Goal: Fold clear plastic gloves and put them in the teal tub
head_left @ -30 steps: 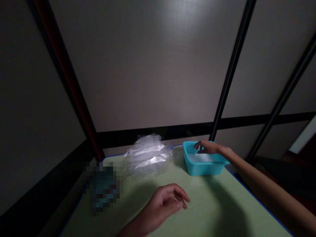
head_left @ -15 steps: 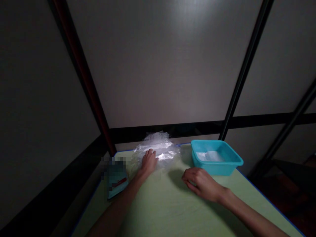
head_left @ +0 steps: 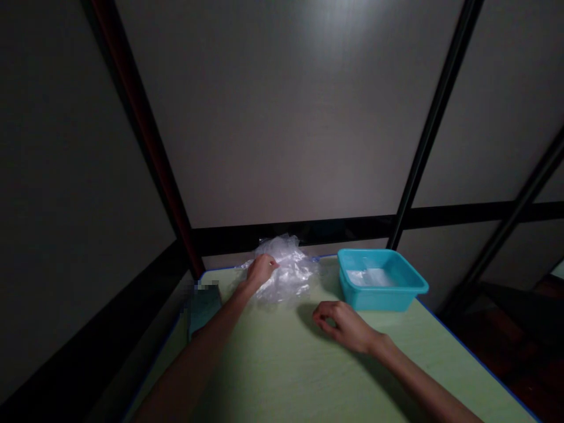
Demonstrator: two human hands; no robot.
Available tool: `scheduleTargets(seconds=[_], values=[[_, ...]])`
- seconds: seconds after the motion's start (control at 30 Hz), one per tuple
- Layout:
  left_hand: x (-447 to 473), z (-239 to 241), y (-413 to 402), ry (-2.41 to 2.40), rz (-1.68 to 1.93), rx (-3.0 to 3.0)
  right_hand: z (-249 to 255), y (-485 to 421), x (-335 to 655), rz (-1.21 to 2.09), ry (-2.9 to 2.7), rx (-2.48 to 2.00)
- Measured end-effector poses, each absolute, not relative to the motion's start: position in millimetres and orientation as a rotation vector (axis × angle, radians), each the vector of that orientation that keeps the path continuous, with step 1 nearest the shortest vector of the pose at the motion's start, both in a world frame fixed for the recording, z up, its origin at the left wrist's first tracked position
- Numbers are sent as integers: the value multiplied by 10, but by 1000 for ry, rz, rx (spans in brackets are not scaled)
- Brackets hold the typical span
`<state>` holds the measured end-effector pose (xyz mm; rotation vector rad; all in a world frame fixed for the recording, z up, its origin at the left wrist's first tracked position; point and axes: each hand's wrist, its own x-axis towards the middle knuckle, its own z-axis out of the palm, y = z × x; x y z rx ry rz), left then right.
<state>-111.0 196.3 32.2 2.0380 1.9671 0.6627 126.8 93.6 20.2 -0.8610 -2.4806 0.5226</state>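
Observation:
A crumpled heap of clear plastic bags [head_left: 288,267] lies at the far side of the pale green table [head_left: 282,376]. My left hand [head_left: 259,270] reaches to its left part, fingers closed in a pinch on the plastic and lifting it a little. My right hand [head_left: 343,323] rests on the table in front of the heap, fingers curled loosely with thumb and forefinger near each other; I see nothing in it. A turquoise plastic tub [head_left: 379,286] with something white inside stands just right of the heap.
A flat teal packet [head_left: 203,305], partly blurred, lies at the table's left edge. A grey panelled wall with black frame bars [head_left: 423,135] and a dark red post [head_left: 145,141] rises right behind the table. The table's right edge drops to a dark floor.
My left hand went forward from the table's middle to the plastic heap and closed on it, raising it slightly. My right hand left the tub and came down onto the table.

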Motion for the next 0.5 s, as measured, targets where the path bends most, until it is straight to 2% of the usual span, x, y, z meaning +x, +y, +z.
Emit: scheduleTargets(seconds=[0.33,0.5], values=[[-999,842,1759,1675,1014,1908,183,950,1308,498,-2299,-952],[-785,1036,1234,1298,898,1804,252,964,1400,637,-2018,-931]])
